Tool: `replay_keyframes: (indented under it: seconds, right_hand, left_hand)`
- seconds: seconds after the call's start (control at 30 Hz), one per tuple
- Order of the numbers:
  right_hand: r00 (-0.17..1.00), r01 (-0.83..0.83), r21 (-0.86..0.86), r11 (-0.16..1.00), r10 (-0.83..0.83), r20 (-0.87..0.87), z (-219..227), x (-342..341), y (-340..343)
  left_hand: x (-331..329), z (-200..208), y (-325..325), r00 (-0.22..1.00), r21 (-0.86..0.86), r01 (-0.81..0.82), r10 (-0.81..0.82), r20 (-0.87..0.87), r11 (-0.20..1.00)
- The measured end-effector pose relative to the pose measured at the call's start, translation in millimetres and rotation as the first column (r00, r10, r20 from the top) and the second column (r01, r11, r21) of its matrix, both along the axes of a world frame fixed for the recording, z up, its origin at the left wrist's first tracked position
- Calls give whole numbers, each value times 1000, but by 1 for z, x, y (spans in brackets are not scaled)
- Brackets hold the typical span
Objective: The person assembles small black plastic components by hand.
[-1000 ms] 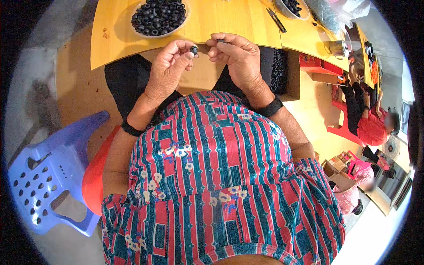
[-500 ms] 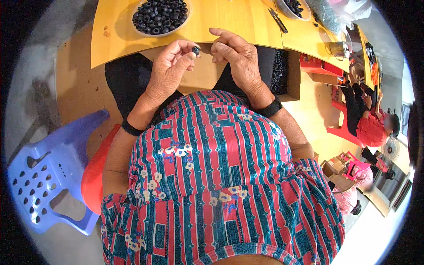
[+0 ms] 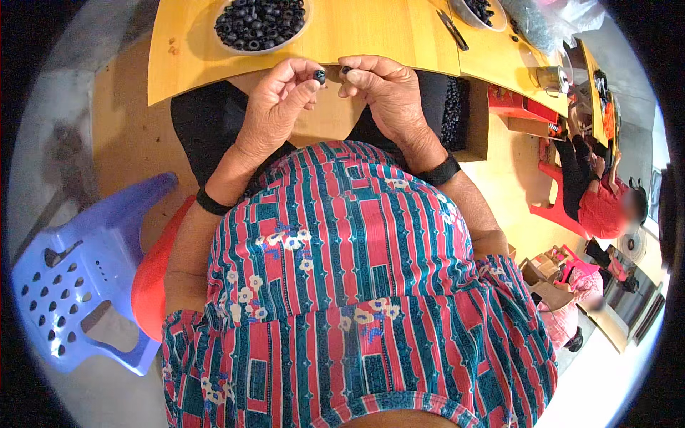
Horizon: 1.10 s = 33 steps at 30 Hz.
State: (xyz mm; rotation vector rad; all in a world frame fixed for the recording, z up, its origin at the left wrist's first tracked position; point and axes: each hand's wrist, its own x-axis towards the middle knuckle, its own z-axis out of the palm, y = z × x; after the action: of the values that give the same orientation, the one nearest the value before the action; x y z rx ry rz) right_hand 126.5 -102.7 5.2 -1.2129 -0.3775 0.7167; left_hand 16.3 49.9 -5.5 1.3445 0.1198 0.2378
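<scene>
My left hand (image 3: 282,100) is closed in a pinch, with a small round black part (image 3: 320,75) between thumb and forefinger. A hole or recess shows in the part's end. Close by on the right, my right hand (image 3: 389,93) pinches a tiny dark piece (image 3: 346,70), too small to name. The two pieces face each other across a narrow gap, in front of the table's near edge. Just beyond my left hand, a clear plastic bowl (image 3: 258,52) stands on the yellow table (image 3: 371,28), heaped with black ring-like parts (image 3: 260,23).
Right of the bowl lies a slim black tool (image 3: 452,30). Beyond it are a second bowl (image 3: 497,27) of dark pieces, a plastic bag (image 3: 567,21) and a metal can (image 3: 549,80). A box (image 3: 477,125) sits below the table. A blue chair (image 3: 85,285) stands left; a person (image 3: 606,207) sits right.
My right forefinger, raised before, has curled down against the thumb, and the tiny dark piece now shows there. My left hand keeps its pinch on the black part, nearly in place.
</scene>
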Motion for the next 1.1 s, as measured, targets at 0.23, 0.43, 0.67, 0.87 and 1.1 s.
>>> replay_keyframes:
  seconds: [0.23, 0.43, 0.67, 0.87, 1.1]
  right_hand:
    - [993, -66, 5, 998, 66, -95, 9, -4, 4]
    - [976, -96, 112, 989, 116, -186, 5, -1, 4]
    - [954, -116, 157, 981, 154, -256, 5, 1, 5]
    - [959, -125, 154, 980, 159, -234, 3, 2, 6]
    - [958, -128, 145, 981, 160, -239, 4, 1, 5]
  left_hand:
    - [1, 0, 0, 1000, 55, -18, 17, 6, 998]
    - [1, 5, 0, 999, 63, -10, 8, 31, 998]
    - [0, 9, -2, 999, 195, -39, 30, 44, 980]
    - [0, 5, -2, 998, 178, -45, 36, 52, 983]
    - [0, 4, -1, 999, 328, -26, 10, 52, 944]
